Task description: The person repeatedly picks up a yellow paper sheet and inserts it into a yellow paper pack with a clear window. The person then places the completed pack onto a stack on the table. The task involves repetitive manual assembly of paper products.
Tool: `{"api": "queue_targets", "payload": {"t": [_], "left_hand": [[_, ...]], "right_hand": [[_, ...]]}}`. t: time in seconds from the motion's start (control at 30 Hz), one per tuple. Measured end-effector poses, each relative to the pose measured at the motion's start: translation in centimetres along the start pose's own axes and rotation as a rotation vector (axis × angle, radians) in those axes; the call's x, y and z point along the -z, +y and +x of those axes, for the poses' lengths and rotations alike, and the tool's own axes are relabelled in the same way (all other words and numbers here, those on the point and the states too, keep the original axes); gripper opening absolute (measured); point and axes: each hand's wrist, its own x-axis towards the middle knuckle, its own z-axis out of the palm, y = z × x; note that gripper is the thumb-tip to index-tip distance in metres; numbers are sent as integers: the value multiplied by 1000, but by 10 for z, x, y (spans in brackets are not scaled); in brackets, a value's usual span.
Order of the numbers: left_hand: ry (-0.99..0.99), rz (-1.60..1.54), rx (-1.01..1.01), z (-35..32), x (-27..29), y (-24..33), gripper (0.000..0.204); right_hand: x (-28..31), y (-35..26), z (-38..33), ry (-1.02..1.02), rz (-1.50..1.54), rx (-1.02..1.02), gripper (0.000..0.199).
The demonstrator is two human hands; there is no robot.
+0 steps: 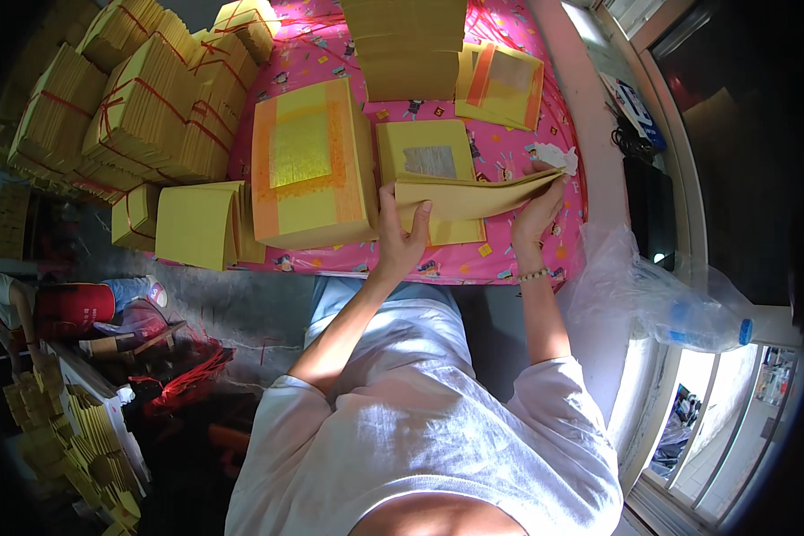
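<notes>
Between my two hands a small stack of yellow paper sheets (473, 198) is held up, slightly bowed, above the pink patterned tablecloth (330, 263). My left hand (404, 230) grips its left end, thumb on the near face. At the right end my right hand (538, 214) closes round the edge; a beaded bracelet circles that wrist. Just behind lies yellow paper with a silver patch (431, 161), partly covered by the held stack. Left of my left hand stands a tall block of yellow paper (317, 170) with orange bands and a gold square on top.
Red-tied yellow paper bundles (152, 107) pile up at the far left. A tall paper stack (406, 49) stands at the back, beside more sheets (500, 87). A clear plastic bag with a bottle (706, 326) sits by the window at right. Another person (13, 304) is at lower left.
</notes>
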Motion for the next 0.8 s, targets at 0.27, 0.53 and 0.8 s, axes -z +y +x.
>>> {"api": "queue_targets", "payload": {"t": [0.27,0.53,0.8], "left_hand": [[-252,-248,70,7,-4,18,28],[-420,-140,-70,28,-4,31,34],[-458,-377,220,29,5,40,31]], "right_hand": [[-4,10,4,-463,75,-143,40],[-41,-30,-38,-1023,190,-96,28],[-17,11,-20,-953,111,-204,31]]}}
